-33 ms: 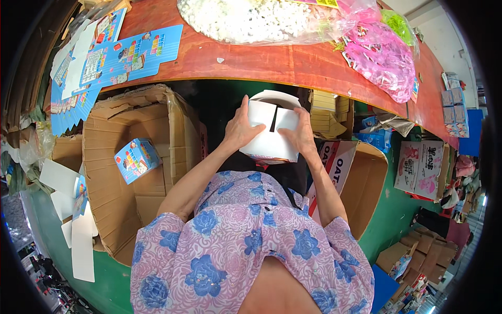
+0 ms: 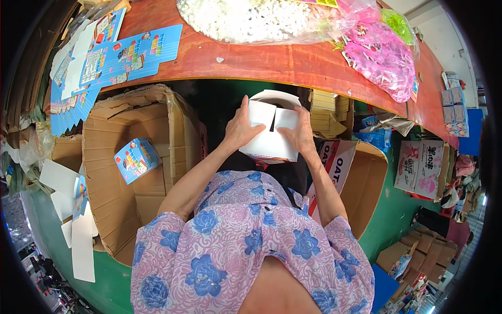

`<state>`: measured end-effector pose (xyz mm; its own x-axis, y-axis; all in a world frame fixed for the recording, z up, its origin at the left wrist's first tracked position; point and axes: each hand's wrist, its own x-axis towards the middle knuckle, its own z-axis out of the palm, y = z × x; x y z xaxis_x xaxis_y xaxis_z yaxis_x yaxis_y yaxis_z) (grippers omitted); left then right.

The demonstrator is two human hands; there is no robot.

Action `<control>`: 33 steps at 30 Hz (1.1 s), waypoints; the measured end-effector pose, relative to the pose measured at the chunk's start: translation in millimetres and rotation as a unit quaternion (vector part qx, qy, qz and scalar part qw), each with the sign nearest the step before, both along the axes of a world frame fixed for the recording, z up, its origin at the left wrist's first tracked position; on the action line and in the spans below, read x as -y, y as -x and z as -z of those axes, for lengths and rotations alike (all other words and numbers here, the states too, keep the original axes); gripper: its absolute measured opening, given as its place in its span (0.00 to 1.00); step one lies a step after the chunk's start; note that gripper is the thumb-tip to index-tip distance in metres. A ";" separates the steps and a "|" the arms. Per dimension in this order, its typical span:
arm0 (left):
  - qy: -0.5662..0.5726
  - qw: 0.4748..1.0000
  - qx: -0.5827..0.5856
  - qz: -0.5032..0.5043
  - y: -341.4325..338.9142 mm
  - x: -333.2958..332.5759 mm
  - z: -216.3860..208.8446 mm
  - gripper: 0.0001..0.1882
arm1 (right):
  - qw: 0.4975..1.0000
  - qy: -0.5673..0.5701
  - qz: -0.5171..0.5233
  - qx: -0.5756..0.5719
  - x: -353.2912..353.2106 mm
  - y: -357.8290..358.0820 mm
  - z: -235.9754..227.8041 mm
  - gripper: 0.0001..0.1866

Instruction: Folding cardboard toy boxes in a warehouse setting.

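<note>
Between my two hands is a small cardboard carton (image 2: 267, 140), its white inner flaps turned up toward me and a narrow dark slit between two of them. A larger curved flap stands raised on its far side. Printed colour shows along its lower near edge. My left hand (image 2: 241, 125) grips the left side, with its thumb lying on a flap and its index finger pointing up the side. On the opposite side my right hand (image 2: 298, 133) holds on, its thumb pressing the right flap. Both hands' outer fingers are partly hidden.
A big brown carton (image 2: 107, 172) at the left holds one folded blue box (image 2: 137, 159). Flat blue box blanks (image 2: 133, 57) lie on the red table (image 2: 201, 65), with a bag of white pieces (image 2: 246, 21) and a pink bag (image 2: 379, 57). Another open carton (image 2: 366, 180) stands right.
</note>
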<state>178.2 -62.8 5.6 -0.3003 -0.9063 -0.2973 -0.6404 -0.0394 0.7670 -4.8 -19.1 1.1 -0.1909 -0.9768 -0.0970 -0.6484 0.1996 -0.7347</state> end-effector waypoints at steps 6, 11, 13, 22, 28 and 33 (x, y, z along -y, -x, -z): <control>0.003 0.996 -0.050 -0.068 5.7 -9.2 22.9 0.49 | 0.997 0.069 -0.001 -0.029 -9.1 0.8 13.2 0.39; 0.010 0.998 -0.052 -0.032 4.1 -6.0 22.0 0.46 | 0.997 0.070 0.015 0.002 -11.2 -2.0 11.8 0.42; 0.002 0.999 -0.044 -0.032 3.1 -4.7 21.9 0.46 | 0.994 0.087 0.044 -0.045 -12.5 -5.0 8.5 0.43; -0.009 0.999 -0.034 -0.038 -1.2 -4.1 26.4 0.47 | 0.967 0.135 -0.171 -0.129 -9.2 9.3 0.4 0.30; -0.005 0.999 -0.032 -0.035 0.1 -4.3 26.2 0.48 | 0.916 0.156 -0.299 -0.218 -10.1 14.6 -19.8 0.20; -0.022 0.999 -0.031 -0.033 3.1 -5.7 26.0 0.49 | 0.927 0.086 -0.298 -0.211 -5.5 13.9 -21.9 0.23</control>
<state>175.2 -57.1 -20.4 -0.2602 -0.9109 -0.3201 -0.5864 -0.1143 0.8019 -18.8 -13.6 23.0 0.4029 -0.9148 0.0305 -0.8428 -0.3838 -0.3774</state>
